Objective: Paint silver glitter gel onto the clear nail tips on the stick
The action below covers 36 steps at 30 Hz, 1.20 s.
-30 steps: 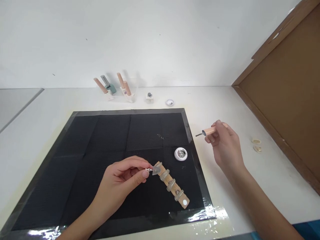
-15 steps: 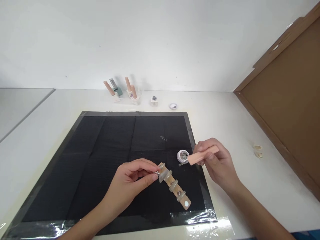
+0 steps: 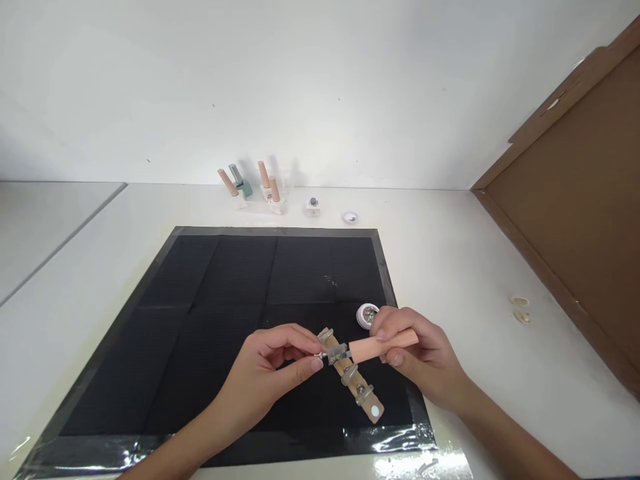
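White tabletop point(image 3: 475, 267) under a plain white wall, with a black mat point(image 3: 225, 320) taped down in the middle, and both hands are working low on that mat, toward its 5 o'clock corner. Left hand point(image 3: 267, 373) is curled nearly closed, thumb and forefinger pinched on something tiny and shiny at the upper end of the nail-tip display stick point(image 3: 350, 377), a tan strip carrying a row of clear nail tips that runs slanting down toward 5 o'clock and lies on the mat. Right hand point(image 3: 420, 360) is closed too, fingers wrapped round the peach handle of a nail-polish brush point(image 3: 383, 347), held almost level, its bristle end pointing toward 9 o'clock and meeting the top nail tip right beside the left fingertips. Just at 12 o'clock of the right hand's knuckles sits a small round glitter pot point(image 3: 367, 315), open, on the mat. Far back at 12 o'clock, along the wall, stand nail-polish bottles point(image 3: 255, 187) with peach and grey caps, then a small square jar point(image 3: 313, 204) and a little round dish point(image 3: 349, 217). Over at 3 o'clock, a brown board point(image 3: 575, 187) leans, with two small cream caps point(image 3: 520, 309) lying near its lower edge.
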Each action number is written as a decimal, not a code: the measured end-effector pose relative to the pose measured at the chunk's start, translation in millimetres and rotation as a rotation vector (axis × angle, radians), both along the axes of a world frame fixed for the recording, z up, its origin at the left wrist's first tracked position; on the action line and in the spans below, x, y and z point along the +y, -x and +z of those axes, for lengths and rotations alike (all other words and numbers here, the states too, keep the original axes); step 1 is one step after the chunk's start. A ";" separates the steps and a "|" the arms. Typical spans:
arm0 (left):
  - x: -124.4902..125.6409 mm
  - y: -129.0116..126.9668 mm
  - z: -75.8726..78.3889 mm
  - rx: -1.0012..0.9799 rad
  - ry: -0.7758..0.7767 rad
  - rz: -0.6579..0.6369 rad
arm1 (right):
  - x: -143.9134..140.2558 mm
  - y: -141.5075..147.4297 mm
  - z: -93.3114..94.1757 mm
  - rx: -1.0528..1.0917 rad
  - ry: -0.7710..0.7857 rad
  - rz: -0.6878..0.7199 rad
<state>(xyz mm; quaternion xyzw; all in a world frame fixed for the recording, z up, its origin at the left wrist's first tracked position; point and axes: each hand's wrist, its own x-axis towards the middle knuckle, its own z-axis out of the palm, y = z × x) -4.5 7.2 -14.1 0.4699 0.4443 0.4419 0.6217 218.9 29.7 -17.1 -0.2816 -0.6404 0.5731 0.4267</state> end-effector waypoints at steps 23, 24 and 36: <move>0.0 -3.9 -0.8 0.068 -0.121 -0.011 | 2.2 -1.3 4.5 0.039 0.280 -0.192; -0.1 -4.2 -0.4 0.094 -0.146 -0.018 | 1.4 -0.2 4.7 0.041 0.285 -0.176; -2.9 -8.6 0.5 0.277 -0.377 -0.155 | -3.1 6.5 6.6 -0.023 0.243 -0.219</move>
